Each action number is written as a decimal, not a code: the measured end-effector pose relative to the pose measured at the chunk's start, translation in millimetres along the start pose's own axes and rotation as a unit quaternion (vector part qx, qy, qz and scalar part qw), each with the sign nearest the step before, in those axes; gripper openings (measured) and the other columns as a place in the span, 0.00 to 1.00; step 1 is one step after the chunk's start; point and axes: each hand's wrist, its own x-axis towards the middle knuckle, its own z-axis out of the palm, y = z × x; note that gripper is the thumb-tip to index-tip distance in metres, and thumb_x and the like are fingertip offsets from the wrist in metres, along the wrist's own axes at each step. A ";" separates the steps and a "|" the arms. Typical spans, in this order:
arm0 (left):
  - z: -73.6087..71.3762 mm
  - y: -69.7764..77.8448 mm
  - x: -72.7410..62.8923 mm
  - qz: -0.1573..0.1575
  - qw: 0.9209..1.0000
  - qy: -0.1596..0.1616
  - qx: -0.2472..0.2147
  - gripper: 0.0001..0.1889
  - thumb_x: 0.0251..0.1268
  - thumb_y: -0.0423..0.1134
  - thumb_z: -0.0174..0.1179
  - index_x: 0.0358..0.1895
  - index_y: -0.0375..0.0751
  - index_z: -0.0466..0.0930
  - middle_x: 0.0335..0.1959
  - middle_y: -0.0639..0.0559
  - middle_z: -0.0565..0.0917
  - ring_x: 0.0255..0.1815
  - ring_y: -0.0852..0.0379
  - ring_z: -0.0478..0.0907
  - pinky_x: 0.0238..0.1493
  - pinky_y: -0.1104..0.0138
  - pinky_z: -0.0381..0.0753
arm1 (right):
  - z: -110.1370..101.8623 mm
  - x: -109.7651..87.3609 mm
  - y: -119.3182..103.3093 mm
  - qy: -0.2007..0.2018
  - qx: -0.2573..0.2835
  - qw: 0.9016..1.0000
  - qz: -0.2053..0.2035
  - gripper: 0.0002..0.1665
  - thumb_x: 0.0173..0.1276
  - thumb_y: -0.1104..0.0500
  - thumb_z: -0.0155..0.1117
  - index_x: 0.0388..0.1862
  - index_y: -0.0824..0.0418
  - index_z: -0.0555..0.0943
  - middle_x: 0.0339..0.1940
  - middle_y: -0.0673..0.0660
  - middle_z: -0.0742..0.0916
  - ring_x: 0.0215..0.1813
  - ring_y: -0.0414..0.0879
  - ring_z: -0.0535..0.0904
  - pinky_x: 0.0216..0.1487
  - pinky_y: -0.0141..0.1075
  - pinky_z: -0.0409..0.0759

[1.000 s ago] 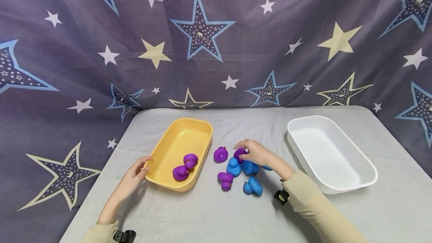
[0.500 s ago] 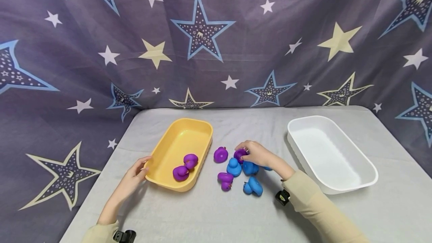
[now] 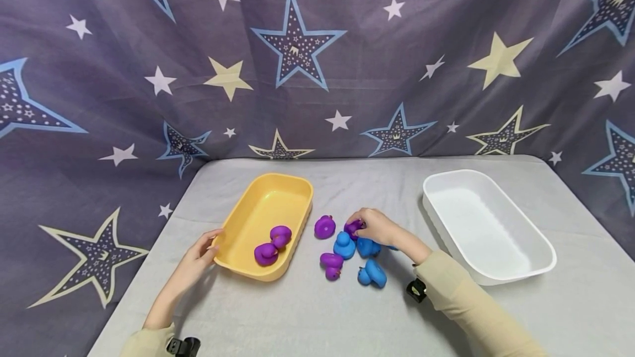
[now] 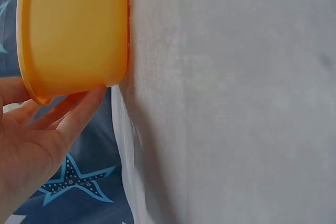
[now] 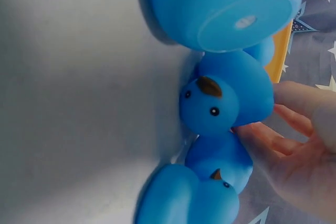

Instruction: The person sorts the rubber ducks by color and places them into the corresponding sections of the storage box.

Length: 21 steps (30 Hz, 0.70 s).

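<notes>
In the head view my left hand [image 3: 195,258] grips the near left corner of a yellow plastic tub [image 3: 268,208]. The left wrist view shows the thumb at its rim and the fingers against its outer wall. My right hand [image 3: 379,228] curls its thumb and fingers round a purple rubber duck [image 3: 353,227] on the table. Blue rubber ducks [image 3: 344,245] crowd beside that hand; in the right wrist view they hide the held duck. Another purple duck [image 3: 324,227] lies to its left, and one more purple duck [image 3: 331,265] sits nearer the front.
Two purple ducks [image 3: 266,254] lie inside the yellow tub. A white tub [image 3: 461,208] stands on the right of the grey cloth-covered table [image 3: 297,318]. Behind and at the sides hangs a star-patterned curtain [image 3: 347,81]. A blue duck [image 3: 372,274] lies in front of the right hand.
My right fingers have drawn in and closed round the purple duck. The left hand and the yellow tub have stayed in place.
</notes>
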 end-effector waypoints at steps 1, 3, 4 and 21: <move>0.0 0.1 0.1 0.000 1.000 0.000 -0.001 0.18 0.64 0.26 0.42 0.57 0.24 0.61 0.52 0.25 0.67 0.44 0.69 0.70 0.38 0.74 0.75 | 0.5 -0.1 -0.2 0.002 -0.001 1.000 0.002 0.13 0.53 0.70 0.61 0.39 0.68 0.80 0.37 0.59 0.83 0.43 0.51 0.76 0.45 0.40 0.74; 0.0 0.1 0.2 0.001 1.000 -0.001 -0.001 0.18 0.64 0.26 0.42 0.57 0.24 0.61 0.52 0.25 0.67 0.44 0.69 0.70 0.38 0.74 0.75 | 1.4 0.4 -0.4 0.006 -0.004 1.000 0.005 0.13 0.53 0.70 0.61 0.39 0.68 0.81 0.37 0.59 0.83 0.43 0.51 0.76 0.45 0.41 0.74; -0.1 0.1 0.1 0.001 1.000 -0.002 -0.002 0.18 0.64 0.26 0.42 0.57 0.24 0.60 0.52 0.25 0.67 0.44 0.69 0.70 0.38 0.74 0.75 | 1.8 0.5 -0.5 0.008 -0.003 1.000 0.006 0.12 0.53 0.70 0.61 0.39 0.68 0.80 0.37 0.59 0.83 0.43 0.51 0.76 0.45 0.41 0.74; -0.1 0.9 -0.1 -0.004 1.000 -0.007 -0.014 0.18 0.65 0.26 0.41 0.58 0.25 0.60 0.53 0.24 0.67 0.43 0.68 0.71 0.38 0.73 0.76 | 3.0 1.8 -1.6 0.033 -0.019 0.999 0.001 0.11 0.52 0.71 0.62 0.37 0.68 0.81 0.36 0.59 0.83 0.41 0.51 0.77 0.42 0.40 0.75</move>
